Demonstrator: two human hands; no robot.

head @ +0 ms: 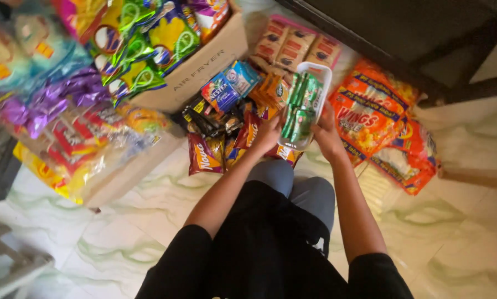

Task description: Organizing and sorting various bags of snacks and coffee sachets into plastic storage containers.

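At the far left, strips of purple and red snack sachets [66, 119] hang over a cardboard box [204, 66] that is stuffed with green and yellow packets [143, 50]. On the floor [149, 221] just in front of the box lie dark red chip bags [204, 155] and blue biscuit packs [226, 88]. The left hand [268, 135] is closed around the near left corner of a small white basket [315, 94], which is held above the pile and filled with green sachets [301, 108]. The right hand [327, 135] grips the basket's near right edge, fingers curled under it. Farther right, orange snack packs [370, 119] lie on the floor beside a dark table [403, 33].
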